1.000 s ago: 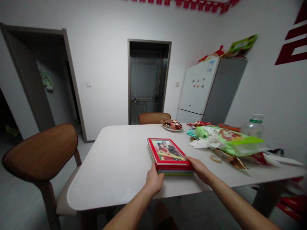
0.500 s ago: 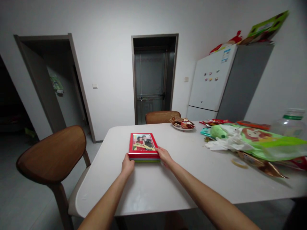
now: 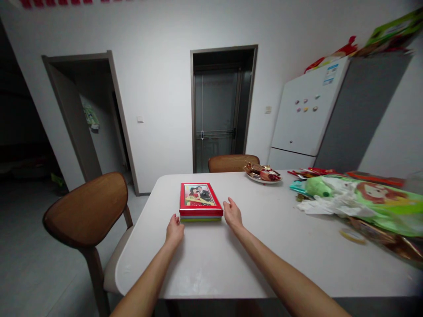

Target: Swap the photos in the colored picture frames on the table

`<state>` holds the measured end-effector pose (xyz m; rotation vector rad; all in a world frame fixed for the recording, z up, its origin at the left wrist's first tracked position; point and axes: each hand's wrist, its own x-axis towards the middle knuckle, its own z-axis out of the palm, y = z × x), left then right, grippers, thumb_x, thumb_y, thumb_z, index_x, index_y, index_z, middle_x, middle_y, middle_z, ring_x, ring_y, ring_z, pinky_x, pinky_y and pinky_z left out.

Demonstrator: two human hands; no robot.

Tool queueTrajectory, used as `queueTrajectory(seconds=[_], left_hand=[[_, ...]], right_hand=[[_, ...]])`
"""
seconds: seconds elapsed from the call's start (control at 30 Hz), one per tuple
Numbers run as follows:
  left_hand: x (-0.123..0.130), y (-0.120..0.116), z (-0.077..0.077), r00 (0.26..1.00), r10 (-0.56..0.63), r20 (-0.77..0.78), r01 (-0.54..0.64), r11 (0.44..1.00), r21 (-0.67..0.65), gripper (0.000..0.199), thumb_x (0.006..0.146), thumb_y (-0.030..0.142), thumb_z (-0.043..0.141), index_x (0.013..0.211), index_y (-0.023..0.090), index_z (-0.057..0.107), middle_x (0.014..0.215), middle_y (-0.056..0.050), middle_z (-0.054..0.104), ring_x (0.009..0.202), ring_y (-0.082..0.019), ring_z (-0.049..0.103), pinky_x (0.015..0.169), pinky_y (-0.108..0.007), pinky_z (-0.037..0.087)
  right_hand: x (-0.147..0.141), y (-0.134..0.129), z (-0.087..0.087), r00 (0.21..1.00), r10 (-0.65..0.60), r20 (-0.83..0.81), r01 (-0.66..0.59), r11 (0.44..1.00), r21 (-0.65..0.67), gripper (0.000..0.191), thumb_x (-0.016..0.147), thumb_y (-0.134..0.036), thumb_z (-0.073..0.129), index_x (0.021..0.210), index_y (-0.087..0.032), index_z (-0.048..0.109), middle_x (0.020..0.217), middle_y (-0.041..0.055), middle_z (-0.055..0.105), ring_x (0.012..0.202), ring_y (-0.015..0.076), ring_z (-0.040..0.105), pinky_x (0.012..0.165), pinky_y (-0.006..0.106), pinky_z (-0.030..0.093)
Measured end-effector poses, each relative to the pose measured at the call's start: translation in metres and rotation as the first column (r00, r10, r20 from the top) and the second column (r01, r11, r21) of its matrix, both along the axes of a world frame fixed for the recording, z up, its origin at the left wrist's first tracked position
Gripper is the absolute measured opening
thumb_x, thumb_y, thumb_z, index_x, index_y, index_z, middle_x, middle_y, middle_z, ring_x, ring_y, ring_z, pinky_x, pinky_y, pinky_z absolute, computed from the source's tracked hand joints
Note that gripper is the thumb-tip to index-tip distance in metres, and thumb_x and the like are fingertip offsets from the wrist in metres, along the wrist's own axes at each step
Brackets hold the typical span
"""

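A red-framed photo box (image 3: 200,197) lies on a small stack with grey and green edges, near the left end of the white table (image 3: 205,264). My left hand (image 3: 174,230) is at the stack's near left corner, fingers a little apart, holding nothing. At the right side, my right hand (image 3: 233,213) stands just off the stack with its fingers raised and a slim gap between.
A plate of wrapped items (image 3: 263,173) sits at the far edge. Green packaging (image 3: 380,198), white tissue and a tape roll (image 3: 353,236) crowd the right. Wooden chairs stand left (image 3: 89,209) and behind (image 3: 233,163).
Both hands have let go of the stack, the right one moving off to the right. The view has turned left, so the room appears shifted rightward.
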<state>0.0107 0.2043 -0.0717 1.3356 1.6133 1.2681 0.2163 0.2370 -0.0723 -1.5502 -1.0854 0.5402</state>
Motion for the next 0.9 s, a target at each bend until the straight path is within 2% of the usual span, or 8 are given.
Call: queueTrajectory(seconds=[0.13, 0.3, 0.37, 0.43, 0.57, 0.67, 0.77, 0.9], left_hand=[[-0.004, -0.019, 0.030, 0.985, 0.003, 0.171, -0.018, 0.996, 0.085, 0.046, 0.073, 0.015, 0.052, 0.116, 0.012, 0.038, 0.068, 0.001, 0.054, 0.064, -0.012, 0.053, 0.063, -0.026, 0.042], [0.020, -0.073, 0.113, 0.900, -0.284, 0.331, 0.166, 0.924, 0.343, 0.066, 0.066, 0.016, 0.049, 0.126, 0.023, 0.024, 0.055, 0.011, 0.044, 0.048, -0.006, 0.044, 0.054, -0.019, 0.037], [0.029, -0.096, 0.139, 0.683, -0.591, 0.430, 0.329, 0.774, 0.542, 0.072, 0.062, 0.014, 0.050, 0.127, 0.023, 0.020, 0.054, 0.010, 0.044, 0.047, -0.006, 0.042, 0.050, -0.018, 0.035], [0.032, -0.112, 0.153, 0.535, -0.709, 0.460, 0.380, 0.688, 0.618, 0.075, 0.060, 0.012, 0.051, 0.128, 0.021, 0.019, 0.053, 0.010, 0.044, 0.046, -0.006, 0.041, 0.048, -0.017, 0.033], [0.032, -0.118, 0.150, 0.471, -0.730, 0.494, 0.405, 0.677, 0.615, 0.074, 0.060, 0.010, 0.054, 0.125, 0.024, 0.023, 0.053, 0.010, 0.046, 0.045, -0.006, 0.041, 0.046, -0.017, 0.032], [0.031, -0.106, 0.135, 0.485, -0.635, 0.602, 0.369, 0.772, 0.517, 0.058, 0.059, 0.018, 0.061, 0.113, 0.022, 0.039, 0.051, 0.010, 0.047, 0.044, -0.007, 0.043, 0.046, -0.018, 0.033], [0.029, -0.094, 0.120, 0.502, -0.514, 0.695, 0.357, 0.856, 0.374, 0.031, 0.063, 0.043, 0.060, 0.075, 0.015, 0.052, 0.043, 0.007, 0.046, 0.040, -0.006, 0.042, 0.042, -0.017, 0.030], [0.025, -0.087, 0.109, 0.521, -0.462, 0.718, 0.441, 0.866, 0.237, 0.056, 0.069, 0.066, 0.035, 0.045, 0.016, 0.040, 0.031, 0.003, 0.040, 0.028, -0.005, 0.031, 0.034, -0.017, 0.019]], right_hand=[[-0.019, -0.037, 0.031, 0.990, 0.128, -0.063, -0.116, 0.979, 0.170, 0.064, 0.067, -0.026, 0.040, 0.128, -0.011, 0.030, 0.055, -0.0035, 0.051, 0.053, 0.0129, 0.047, 0.055, 0.024, 0.038], [-0.069, -0.109, 0.105, 0.653, 0.705, -0.277, -0.492, 0.673, 0.552, 0.077, 0.062, -0.017, 0.045, 0.132, -0.024, 0.015, 0.046, -0.0111, 0.037, 0.039, 0.0055, 0.027, 0.040, 0.018, 0.025], [-0.081, -0.133, 0.128, 0.545, 0.786, -0.292, -0.503, 0.585, 0.636, 0.077, 0.059, -0.014, 0.044, 0.131, -0.026, 0.019, 0.044, -0.0114, 0.034, 0.039, 0.0053, 0.025, 0.040, 0.018, 0.024], [-0.085, -0.147, 0.141, 0.494, 0.814, -0.306, -0.500, 0.554, 0.666, 0.076, 0.058, -0.012, 0.043, 0.130, -0.026, 0.023, 0.043, -0.0113, 0.032, 0.039, 0.0052, 0.024, 0.040, 0.018, 0.023], [-0.082, -0.151, 0.139, 0.439, 0.829, -0.346, -0.530, 0.550, 0.646, 0.076, 0.056, -0.010, 0.043, 0.129, -0.025, 0.026, 0.042, -0.0117, 0.033, 0.038, 0.0048, 0.024, 0.039, 0.018, 0.021], [-0.081, -0.138, 0.125, 0.426, 0.802, -0.419, -0.500, 0.595, 0.629, 0.059, 0.061, -0.015, 0.047, 0.119, -0.022, 0.040, 0.041, -0.0110, 0.037, 0.037, 0.0048, 0.028, 0.039, 0.018, 0.023], [-0.081, -0.123, 0.110, 0.442, 0.701, -0.559, -0.448, 0.713, 0.539, 0.026, 0.068, -0.034, 0.048, 0.083, -0.015, 0.058, 0.044, -0.0059, 0.046, 0.036, 0.0049, 0.034, 0.037, 0.018, 0.023], [-0.084, -0.112, 0.098, 0.477, 0.597, -0.645, -0.500, 0.788, 0.359, 0.050, 0.071, -0.056, 0.039, 0.044, -0.015, 0.045, 0.033, -0.0039, 0.040, 0.028, 0.0045, 0.029, 0.032, 0.018, 0.018]])
